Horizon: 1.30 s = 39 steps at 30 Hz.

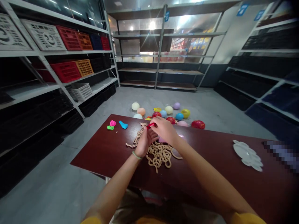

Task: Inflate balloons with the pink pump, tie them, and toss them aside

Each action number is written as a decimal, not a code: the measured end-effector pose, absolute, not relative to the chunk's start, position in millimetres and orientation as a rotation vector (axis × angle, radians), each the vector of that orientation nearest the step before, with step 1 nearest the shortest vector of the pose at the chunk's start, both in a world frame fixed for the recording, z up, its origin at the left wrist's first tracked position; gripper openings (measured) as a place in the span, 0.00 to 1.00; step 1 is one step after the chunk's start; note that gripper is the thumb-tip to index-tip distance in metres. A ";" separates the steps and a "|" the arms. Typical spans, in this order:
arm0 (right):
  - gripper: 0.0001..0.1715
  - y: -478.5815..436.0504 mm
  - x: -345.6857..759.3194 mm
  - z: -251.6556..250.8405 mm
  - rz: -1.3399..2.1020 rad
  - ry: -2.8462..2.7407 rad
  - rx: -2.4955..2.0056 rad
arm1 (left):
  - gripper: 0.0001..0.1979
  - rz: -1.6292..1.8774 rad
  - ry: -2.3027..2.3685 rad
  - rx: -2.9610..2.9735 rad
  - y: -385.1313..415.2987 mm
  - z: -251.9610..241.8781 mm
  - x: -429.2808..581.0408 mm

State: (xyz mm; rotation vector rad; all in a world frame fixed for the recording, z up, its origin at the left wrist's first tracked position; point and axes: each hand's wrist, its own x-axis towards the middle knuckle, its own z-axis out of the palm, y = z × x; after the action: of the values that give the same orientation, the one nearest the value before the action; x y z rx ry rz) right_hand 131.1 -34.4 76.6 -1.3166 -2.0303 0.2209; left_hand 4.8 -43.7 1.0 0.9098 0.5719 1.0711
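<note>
A pile of beige cords (159, 154) lies on the dark red table (112, 152), nearest the person. The left hand (143, 143), with a green band (136, 155) on its wrist, is raised over the pile, and its curled fingers grip one end of a limp red balloon (151, 125). The right hand (164, 131) pinches the other end from above, so the balloon sits between both hands, just above the cords. To the right lies a white palette (248, 154). Further left on the table lie flat pink (112, 123), green (110, 127) and blue (123, 125) balloons. Beyond the table edge, inflated balloons (168, 109) are scattered on the floor. Crates (66, 71) fill the left shelves (28, 53).
</note>
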 end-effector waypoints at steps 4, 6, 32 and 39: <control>0.07 -61.1 160.7 60.5 0.145 -1.990 -1.367 | 0.26 1.220 0.596 0.884 -38.1 2.0 33.3; 0.07 -68.9 170.1 50.5 0.139 -1.955 -1.372 | 0.22 1.236 0.637 0.925 -37.6 2.4 40.2; 0.27 -80.7 231.9 -43.4 -0.268 -2.317 -1.534 | 0.18 1.412 0.788 0.823 23.6 -27.0 -28.9; 0.27 -92.9 227.9 -28.7 -0.306 -2.113 -1.486 | 0.18 1.562 0.802 0.578 29.9 -25.2 -36.7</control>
State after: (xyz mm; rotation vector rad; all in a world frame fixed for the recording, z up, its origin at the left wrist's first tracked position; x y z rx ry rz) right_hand 227.9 -92.9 -28.7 -1.4859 -2.1134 -0.3062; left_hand -36.7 29.9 -25.2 0.5781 0.8022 1.5620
